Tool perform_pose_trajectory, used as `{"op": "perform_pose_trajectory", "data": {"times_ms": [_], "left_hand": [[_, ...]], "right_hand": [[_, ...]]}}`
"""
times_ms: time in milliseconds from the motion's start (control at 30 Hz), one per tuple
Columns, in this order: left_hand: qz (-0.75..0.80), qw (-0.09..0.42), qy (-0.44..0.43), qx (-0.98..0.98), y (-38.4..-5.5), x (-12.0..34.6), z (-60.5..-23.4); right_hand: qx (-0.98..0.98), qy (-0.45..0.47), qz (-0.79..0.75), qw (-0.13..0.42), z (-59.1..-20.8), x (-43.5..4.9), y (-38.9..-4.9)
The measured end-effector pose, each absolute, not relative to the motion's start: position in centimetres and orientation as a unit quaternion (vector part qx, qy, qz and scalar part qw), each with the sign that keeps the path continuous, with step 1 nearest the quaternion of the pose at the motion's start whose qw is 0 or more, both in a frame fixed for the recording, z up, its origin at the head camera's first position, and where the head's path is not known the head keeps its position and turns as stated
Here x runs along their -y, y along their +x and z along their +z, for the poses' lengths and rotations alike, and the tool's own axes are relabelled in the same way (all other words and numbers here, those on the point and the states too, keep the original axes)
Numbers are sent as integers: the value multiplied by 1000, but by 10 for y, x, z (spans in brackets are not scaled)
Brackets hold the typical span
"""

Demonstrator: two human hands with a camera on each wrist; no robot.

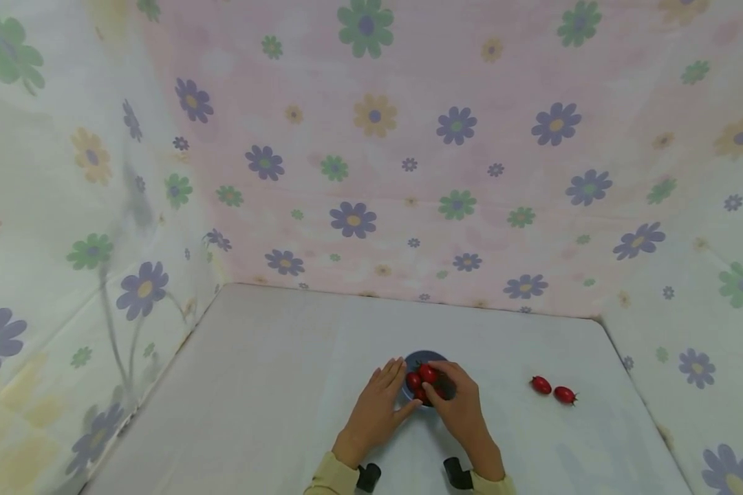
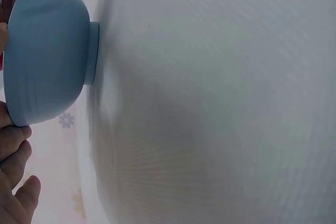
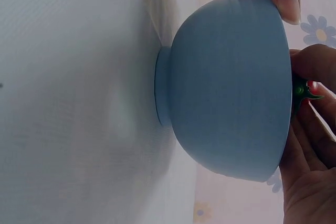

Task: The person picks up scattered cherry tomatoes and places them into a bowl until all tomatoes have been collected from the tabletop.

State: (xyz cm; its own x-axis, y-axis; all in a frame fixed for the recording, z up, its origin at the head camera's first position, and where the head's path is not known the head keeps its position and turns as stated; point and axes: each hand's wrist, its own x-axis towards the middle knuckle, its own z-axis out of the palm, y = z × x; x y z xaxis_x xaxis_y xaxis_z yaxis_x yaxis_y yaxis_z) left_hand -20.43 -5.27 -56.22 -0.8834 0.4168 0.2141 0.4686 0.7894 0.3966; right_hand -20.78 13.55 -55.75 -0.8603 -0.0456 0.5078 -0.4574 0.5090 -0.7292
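A blue bowl (image 1: 406, 397) stands upright on the white table, holding several red cherry tomatoes (image 1: 413, 381). My left hand (image 1: 376, 407) rests against the bowl's left rim with straight fingers, its thumb stretched along the near side. Over the bowl's right side, my right hand (image 1: 461, 402) pinches a cherry tomato (image 1: 428, 372) between thumb and fingers. A green stem (image 3: 300, 90) shows beside those fingers above the rim in the right wrist view. The left wrist view shows the bowl's outer wall (image 2: 50, 51) with fingers touching its rim. The right hand covers part of the bowl's inside.
Two more cherry tomatoes (image 1: 541, 385) lie side by side on the table (image 1: 272, 385), right of the bowl. Flower-patterned cloth (image 1: 402, 192) walls the table at the back and both sides.
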Motion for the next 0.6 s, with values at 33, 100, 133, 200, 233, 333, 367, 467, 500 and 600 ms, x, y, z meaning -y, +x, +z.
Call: {"op": "perform_pose_trajectory", "data": {"times_ms": [33,100,133,200,233,333,367,467,500,600], "left_hand": [[-224,57,-234,944,-204,53,-562],[-224,57,-234,944,-205,52,-562],[-223,55,-233,945,-205,52,-562],[-221,52,-231,946,-205,52,-562],[-222,49,-230,946,-204,52,-561],[-221,44,-228,947,-204,52,-560],[-222,43,-228,947,-204,52,-560],[-224,41,-225,947,-204,52,-561],[-225,40,-224,947,-204,52,-560],[-229,41,-223,947,-203,52,-561]], "right_hand": [[840,151,472,220,-558,-135,-208],[837,153,476,220,-557,-135,-208],[837,154,477,220,-557,-135,-208],[837,156,476,220,-557,-134,-209],[837,157,476,220,-557,-134,-209],[836,160,475,222,-556,-134,-209],[836,161,476,223,-556,-134,-209],[835,162,477,222,-556,-134,-209],[834,162,479,221,-556,-134,-209],[835,161,479,219,-556,-135,-208]]}}
